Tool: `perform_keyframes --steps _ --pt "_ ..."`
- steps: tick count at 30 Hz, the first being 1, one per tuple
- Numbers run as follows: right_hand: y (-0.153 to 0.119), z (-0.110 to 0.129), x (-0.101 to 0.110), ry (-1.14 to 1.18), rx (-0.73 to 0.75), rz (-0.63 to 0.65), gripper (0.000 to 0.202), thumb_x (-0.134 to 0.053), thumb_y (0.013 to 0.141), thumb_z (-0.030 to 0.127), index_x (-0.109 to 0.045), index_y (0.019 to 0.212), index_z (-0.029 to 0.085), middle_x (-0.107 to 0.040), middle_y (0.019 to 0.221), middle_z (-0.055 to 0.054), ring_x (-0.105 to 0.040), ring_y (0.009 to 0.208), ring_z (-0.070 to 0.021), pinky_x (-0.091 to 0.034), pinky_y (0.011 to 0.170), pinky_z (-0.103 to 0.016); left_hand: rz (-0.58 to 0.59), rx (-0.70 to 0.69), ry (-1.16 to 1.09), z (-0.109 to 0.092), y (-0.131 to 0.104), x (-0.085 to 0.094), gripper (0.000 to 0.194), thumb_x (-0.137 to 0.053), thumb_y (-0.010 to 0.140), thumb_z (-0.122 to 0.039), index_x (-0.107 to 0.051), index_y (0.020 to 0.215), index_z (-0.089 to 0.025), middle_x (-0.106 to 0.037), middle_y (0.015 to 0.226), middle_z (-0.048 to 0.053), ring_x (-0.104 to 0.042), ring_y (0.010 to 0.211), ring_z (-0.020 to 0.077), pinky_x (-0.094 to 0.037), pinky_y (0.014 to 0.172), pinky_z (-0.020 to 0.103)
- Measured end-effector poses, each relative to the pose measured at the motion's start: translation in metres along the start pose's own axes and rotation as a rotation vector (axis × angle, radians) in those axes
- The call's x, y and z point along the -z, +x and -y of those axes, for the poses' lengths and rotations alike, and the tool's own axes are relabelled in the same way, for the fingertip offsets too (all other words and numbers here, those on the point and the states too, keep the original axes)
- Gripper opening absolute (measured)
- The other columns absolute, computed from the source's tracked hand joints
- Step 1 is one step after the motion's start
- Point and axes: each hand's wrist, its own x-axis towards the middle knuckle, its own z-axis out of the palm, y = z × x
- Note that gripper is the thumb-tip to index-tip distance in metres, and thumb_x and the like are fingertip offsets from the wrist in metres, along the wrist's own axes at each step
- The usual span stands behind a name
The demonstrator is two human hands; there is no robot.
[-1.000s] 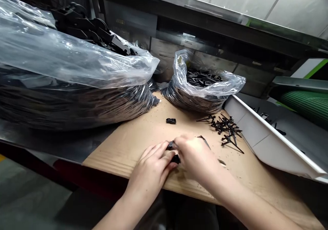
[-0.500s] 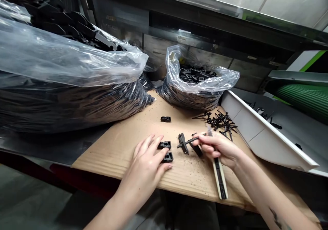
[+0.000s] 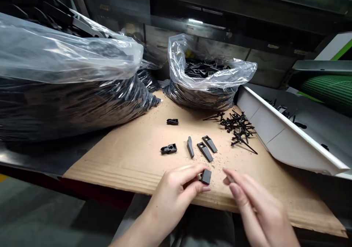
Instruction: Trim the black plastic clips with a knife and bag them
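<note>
My left hand (image 3: pixel 180 188) pinches a small black plastic block (image 3: pixel 205 176) between thumb and forefinger near the cardboard's front edge. Just right of it is my right hand (image 3: pixel 255 206), slightly blurred, with thumb and fingers drawn together; whatever is between them is too hidden to name. Beyond the hands lie a narrow black lever piece (image 3: pixel 190 147) and two black tapered pieces with square openings, one nearer (image 3: pixel 205 151) and one farther (image 3: pixel 209 144). Two black plastic housings, one nearer (image 3: pixel 168 149) and one farther (image 3: pixel 172 122), rest to the left.
Several black plastic sprues (image 3: pixel 238 126) lie heaped at the right of the cardboard sheet (image 3: pixel 132 144). A large plastic bag (image 3: pixel 71 63) of black parts stands left, a smaller bag (image 3: pixel 203 93) behind. A white tray (image 3: pixel 291 137) with some parts borders the right side.
My left hand has picked up a block from the cardboard and moved right. My right hand has let go of the sprue, and the utility knife no longer shows. The lever pieces lie separate.
</note>
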Motion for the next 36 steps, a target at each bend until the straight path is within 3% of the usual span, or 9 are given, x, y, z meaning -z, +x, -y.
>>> perform_keyframes --steps 3,7,15,20,24,26,29,36 --pt "-0.012 0.009 -0.014 0.058 0.059 -0.054 0.022 -0.05 0.079 0.011 -0.056 0.1 0.015 -0.063 0.081 -0.005 -0.06 0.075 -0.0134 -0.048 0.066 -0.02 -0.006 -0.036 0.0 0.004 0.001 -0.007 0.023 -0.053 0.079 -0.007 -0.063 0.095 -0.019 -0.066 0.091 -0.003 -0.06 0.085 0.0107 -0.044 0.075 0.011" --pt "-0.014 0.006 -0.02 0.042 0.067 -0.055 0.024 -0.051 0.078 0.009 -0.057 0.101 0.013 -0.06 0.072 -0.005 -0.056 0.065 -0.0142 -0.046 0.057 -0.025 -0.057 -0.108 0.096 0.009 0.002 -0.008 0.023 -0.054 0.077 -0.004 -0.064 0.095 -0.016 -0.067 0.09 -0.001 -0.061 0.084 0.0093 -0.043 0.074 0.009" --pt "-0.013 0.006 -0.022 0.022 0.041 -0.056 0.017 -0.05 0.079 0.011 -0.06 0.091 0.014 -0.059 0.07 -0.005 -0.056 0.061 -0.0138 -0.044 0.054 -0.024 -0.058 -0.197 0.17 0.014 0.0 -0.01 0.024 -0.051 0.078 -0.004 -0.064 0.097 -0.013 -0.069 0.082 0.002 -0.064 0.074 0.0117 -0.045 0.07 0.014" --pt "-0.015 0.001 -0.013 -0.079 -0.007 -0.132 0.017 -0.051 0.079 0.012 -0.06 0.093 0.013 -0.059 0.077 -0.007 -0.058 0.069 -0.0148 -0.045 0.06 -0.024 -0.053 -0.205 0.123 0.013 -0.001 -0.008 0.024 -0.052 0.078 -0.005 -0.063 0.097 -0.015 -0.068 0.078 0.0 -0.064 0.068 0.0104 -0.046 0.065 0.014" --pt "-0.014 0.008 -0.007 0.14 -0.11 -0.021 0.018 -0.048 0.081 0.015 -0.057 0.095 0.02 -0.058 0.075 -0.002 -0.058 0.064 -0.0111 -0.046 0.055 -0.018 -0.026 -0.154 0.14 0.012 -0.001 -0.007 0.027 -0.053 0.077 -0.003 -0.063 0.098 -0.016 -0.069 0.084 -0.001 -0.064 0.072 0.0103 -0.046 0.069 0.013" --pt "-0.01 0.012 -0.009 0.232 -0.204 0.032 0.014 -0.043 0.084 0.018 -0.056 0.081 0.021 -0.056 0.062 0.002 -0.055 0.051 -0.0084 -0.043 0.048 -0.016 -0.027 -0.146 0.14 0.013 -0.001 -0.007 0.028 -0.053 0.077 -0.003 -0.063 0.099 -0.017 -0.069 0.087 -0.001 -0.063 0.076 0.0107 -0.046 0.07 0.013" --pt "-0.005 0.015 -0.016 0.272 -0.326 0.067 0.026 -0.039 0.086 0.025 -0.047 0.061 0.021 -0.048 0.052 0.004 -0.048 0.045 -0.0081 -0.037 0.043 -0.018 -0.03 -0.145 0.145 0.014 -0.001 -0.006 0.03 -0.052 0.076 -0.002 -0.063 0.1 -0.018 -0.069 0.087 -0.001 -0.063 0.077 0.0114 -0.046 0.071 0.014" --pt "-0.004 0.023 -0.018 0.323 -0.301 0.108 0.027 -0.039 0.085 0.025 -0.044 0.059 0.02 -0.047 0.053 0.004 -0.048 0.048 -0.0075 -0.036 0.048 -0.017 -0.015 -0.121 0.147 0.012 -0.002 -0.008 0.026 -0.051 0.078 -0.005 -0.063 0.099 -0.016 -0.069 0.086 0.001 -0.063 0.078 0.0129 -0.046 0.072 0.017"
